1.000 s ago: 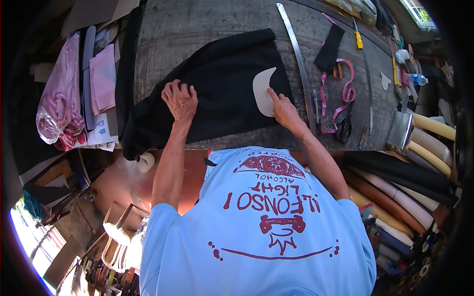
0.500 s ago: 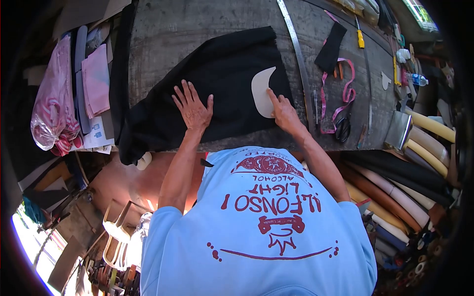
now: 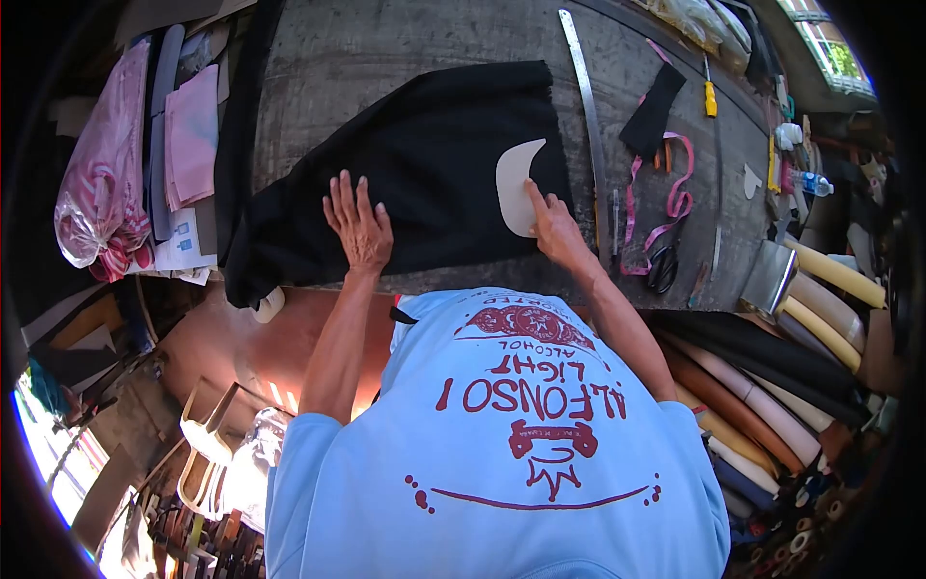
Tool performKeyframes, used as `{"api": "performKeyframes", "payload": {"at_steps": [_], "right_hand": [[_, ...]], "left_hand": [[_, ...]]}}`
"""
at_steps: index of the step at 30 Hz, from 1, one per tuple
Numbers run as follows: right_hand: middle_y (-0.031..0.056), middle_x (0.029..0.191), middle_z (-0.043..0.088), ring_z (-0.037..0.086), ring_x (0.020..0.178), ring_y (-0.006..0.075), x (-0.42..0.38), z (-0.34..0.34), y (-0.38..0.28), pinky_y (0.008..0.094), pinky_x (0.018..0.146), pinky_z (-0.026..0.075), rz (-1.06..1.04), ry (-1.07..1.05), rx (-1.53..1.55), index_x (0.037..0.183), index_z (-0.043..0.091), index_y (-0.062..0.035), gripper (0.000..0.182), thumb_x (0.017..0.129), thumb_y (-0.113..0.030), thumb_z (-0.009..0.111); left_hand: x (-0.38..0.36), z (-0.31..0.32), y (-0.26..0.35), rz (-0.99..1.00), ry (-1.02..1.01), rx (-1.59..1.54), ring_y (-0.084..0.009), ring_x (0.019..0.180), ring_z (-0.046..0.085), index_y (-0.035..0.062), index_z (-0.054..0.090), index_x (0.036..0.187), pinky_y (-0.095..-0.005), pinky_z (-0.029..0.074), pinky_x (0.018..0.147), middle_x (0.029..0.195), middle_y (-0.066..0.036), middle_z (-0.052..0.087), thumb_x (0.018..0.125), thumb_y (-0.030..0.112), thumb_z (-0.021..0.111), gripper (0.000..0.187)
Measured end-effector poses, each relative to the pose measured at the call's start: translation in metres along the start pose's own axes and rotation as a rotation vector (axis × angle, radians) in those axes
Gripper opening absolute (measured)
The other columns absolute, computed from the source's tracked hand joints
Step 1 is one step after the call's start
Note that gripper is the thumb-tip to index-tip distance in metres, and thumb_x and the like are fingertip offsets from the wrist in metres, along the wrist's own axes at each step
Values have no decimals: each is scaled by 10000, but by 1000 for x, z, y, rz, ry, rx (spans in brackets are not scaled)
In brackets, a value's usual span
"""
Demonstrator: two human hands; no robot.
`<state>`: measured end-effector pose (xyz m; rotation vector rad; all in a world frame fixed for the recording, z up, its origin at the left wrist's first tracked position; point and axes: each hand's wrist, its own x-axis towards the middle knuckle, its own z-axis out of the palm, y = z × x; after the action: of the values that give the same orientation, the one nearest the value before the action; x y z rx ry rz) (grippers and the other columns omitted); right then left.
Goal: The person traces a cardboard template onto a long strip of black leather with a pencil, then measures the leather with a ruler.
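Spread flat on the black cloth [image 3: 434,125], my left hand [image 3: 359,227] has its fingers stretched out and holds nothing. A pale curved template [image 3: 516,193], wide at the bottom and ending in a point at the top, lies near the cloth's right edge. My right hand [image 3: 559,232] rests at the template's right side. Its index finger reaches out onto the template, while the other fingers bend partly under the palm and are partly hidden. The cloth lies on a dark worktable [image 3: 357,48], bunched toward the left and hanging over the front edge.
Right of the cloth lie a metal ruler [image 3: 584,106], a pink tape measure [image 3: 680,198], black scissors [image 3: 662,268], a black strip [image 3: 652,116] and a yellow-handled screwdriver [image 3: 710,99]. Pink cloth [image 3: 192,135] is at left. Rolls of material [image 3: 762,386] fill the lower right.
My left hand has slid left and slightly down over the cloth, its fingers closer together. My right index finger stays on the template. The whole view has shifted slightly.
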<state>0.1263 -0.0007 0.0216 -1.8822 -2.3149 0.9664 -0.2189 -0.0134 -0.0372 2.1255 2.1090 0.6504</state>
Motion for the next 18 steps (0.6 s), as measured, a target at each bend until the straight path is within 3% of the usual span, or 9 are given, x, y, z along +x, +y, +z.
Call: {"api": "performKeyframes", "payload": {"at_steps": [4, 7, 10, 13, 18], "right_hand": [[267, 1084, 531, 543, 1017, 452, -1, 5, 4, 516, 910, 448, -23, 22, -7, 1540, 265, -77, 825, 814, 40, 639], [280, 1089, 535, 544, 1020, 461, 0, 5, 5, 521, 917, 445, -35, 30, -1, 1535, 273, -66, 814, 814, 44, 634], [287, 1078, 538, 544, 1020, 471, 0, -1, 0, 526, 921, 443, -25, -5, 3, 1530, 276, -57, 810, 811, 47, 634], [294, 1079, 539, 544, 1026, 478, -1, 4, 5, 527, 922, 443, -39, 20, 4, 1533, 269, -58, 818, 809, 45, 635], [250, 1094, 544, 561, 1012, 437, -1, 10, 8, 519, 885, 485, -44, 46, -56, 1526, 292, -71, 839, 784, 31, 672]], "left_hand": [[-49, -24, -31, -112, -6, 19, -463, 1488, 163, 26, 356, 1497, -564, 147, 1213, 1618, -205, 197, 960, 294, 562, 635], [-56, -46, -37, -111, -246, 214, -489, 1482, 146, 73, 303, 1543, -621, 182, 1185, 1629, -182, 171, 963, 384, 572, 711], [-47, -65, -9, -268, -425, 283, -491, 1485, 132, 128, 274, 1570, -700, 201, 1138, 1637, -161, 152, 947, 478, 578, 776], [-56, -68, -15, -296, -471, 281, -482, 1489, 128, 157, 281, 1571, -749, 194, 1105, 1636, -163, 150, 923, 549, 578, 813], [-71, -76, -18, -229, -393, 300, -464, 1474, 197, 125, 324, 1547, -733, 210, 1104, 1609, -165, 225, 901, 489, 632, 803]]}}
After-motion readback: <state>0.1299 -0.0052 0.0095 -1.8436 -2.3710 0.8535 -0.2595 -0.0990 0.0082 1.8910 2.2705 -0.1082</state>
